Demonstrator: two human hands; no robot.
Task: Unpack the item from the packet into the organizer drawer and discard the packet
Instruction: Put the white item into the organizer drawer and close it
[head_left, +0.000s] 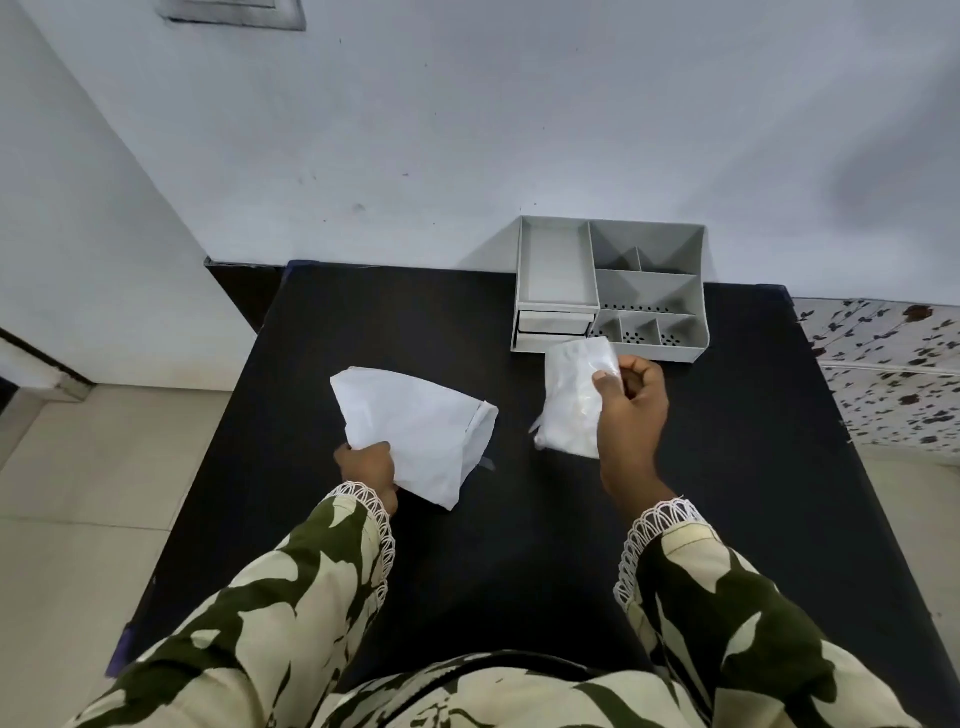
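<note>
My left hand (370, 470) grips the lower corner of a white packet (415, 431), whose open mouth faces right above the black table (467, 571). My right hand (631, 410) pinches a clear plastic-wrapped white item (571, 397) and holds it upright, apart from the packet. Just behind the item, at the table's far edge, stands the grey organizer (608, 286). It has several open compartments on top and a small drawer (555, 322) at its lower left front. I cannot tell whether the drawer is pulled out.
A white wall runs behind the table. Beige floor tiles lie to the left, and a floral-patterned surface (883, 364) sits to the right of the table. My patterned sleeves fill the bottom of the view.
</note>
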